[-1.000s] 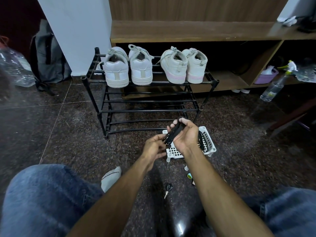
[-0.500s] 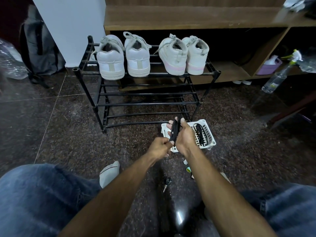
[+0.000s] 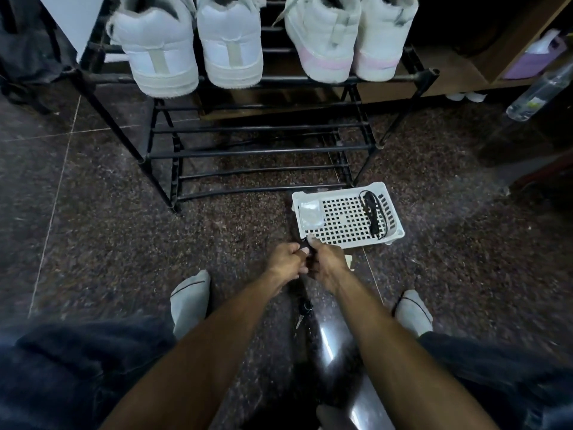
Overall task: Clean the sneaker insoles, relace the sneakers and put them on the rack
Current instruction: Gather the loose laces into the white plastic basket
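Two pairs of white sneakers stand heels toward me on the top tier of the black metal rack [image 3: 257,78]: a plain white pair [image 3: 192,48] on the left and a pink-soled pair [image 3: 347,38] on the right. My left hand [image 3: 286,259] and my right hand [image 3: 325,259] are pressed together low over the floor, both closed on a small black object [image 3: 305,243], probably a bundled black lace. They sit just in front of a white perforated basket [image 3: 393,221], which holds another black lace [image 3: 373,215] and a small clear packet [image 3: 311,213].
A key [image 3: 302,311] lies on the dark speckled floor between my socked feet. A spray bottle [image 3: 539,91] leans at the right by a wooden shelf unit. A grey backpack [image 3: 18,48] sits at the far left. The rack's lower tiers are bare.
My head has moved in and tipped down, so the rack fills the top of the view. Both hands came down and toward me with the black object, off the basket.
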Tool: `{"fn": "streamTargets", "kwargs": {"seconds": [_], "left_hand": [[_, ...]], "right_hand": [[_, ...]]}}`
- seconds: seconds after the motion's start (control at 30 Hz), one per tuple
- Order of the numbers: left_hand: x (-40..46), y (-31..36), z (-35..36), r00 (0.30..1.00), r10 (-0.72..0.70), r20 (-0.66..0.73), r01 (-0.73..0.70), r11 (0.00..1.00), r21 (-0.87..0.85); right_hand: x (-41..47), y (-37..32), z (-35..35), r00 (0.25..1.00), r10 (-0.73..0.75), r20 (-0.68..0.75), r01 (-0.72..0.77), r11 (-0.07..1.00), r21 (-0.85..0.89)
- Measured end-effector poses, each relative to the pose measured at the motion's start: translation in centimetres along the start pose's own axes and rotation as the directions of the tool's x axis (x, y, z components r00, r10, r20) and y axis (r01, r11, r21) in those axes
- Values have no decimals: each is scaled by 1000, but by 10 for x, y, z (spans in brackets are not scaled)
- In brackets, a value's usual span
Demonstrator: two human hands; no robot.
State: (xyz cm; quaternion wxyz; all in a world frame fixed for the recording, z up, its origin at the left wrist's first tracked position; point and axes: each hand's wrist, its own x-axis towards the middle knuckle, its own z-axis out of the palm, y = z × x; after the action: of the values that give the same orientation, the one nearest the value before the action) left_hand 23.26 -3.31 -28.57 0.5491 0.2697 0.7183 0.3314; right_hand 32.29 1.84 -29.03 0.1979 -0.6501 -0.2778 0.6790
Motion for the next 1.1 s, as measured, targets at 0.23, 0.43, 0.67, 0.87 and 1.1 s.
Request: {"fn": "streamTargets", "kwargs": {"seconds": [0.23, 0.43, 0.67, 0.87, 1.1], "left_hand": [[34, -5, 11, 998, 7, 57, -18, 982, 187], [68, -3, 19, 999, 4, 48, -12, 985, 174], [99, -11, 17, 967, -70, -244, 143, 945, 294], [116, -13, 23, 964, -73, -254, 171, 906, 388], [126, -25, 26, 952, -55, -300, 163, 923, 350]], "right_hand": [[29, -18, 1, 998, -66, 11, 65, 995, 75], [69, -36, -16, 992, -62, -113, 77, 987, 140], [139, -61, -53, 915, -281, -288, 264, 960, -99], [158, -50, -81, 809, -581, 91, 269, 228, -936], [165, -44, -83, 842, -518, 153, 174, -8, -985]]}}
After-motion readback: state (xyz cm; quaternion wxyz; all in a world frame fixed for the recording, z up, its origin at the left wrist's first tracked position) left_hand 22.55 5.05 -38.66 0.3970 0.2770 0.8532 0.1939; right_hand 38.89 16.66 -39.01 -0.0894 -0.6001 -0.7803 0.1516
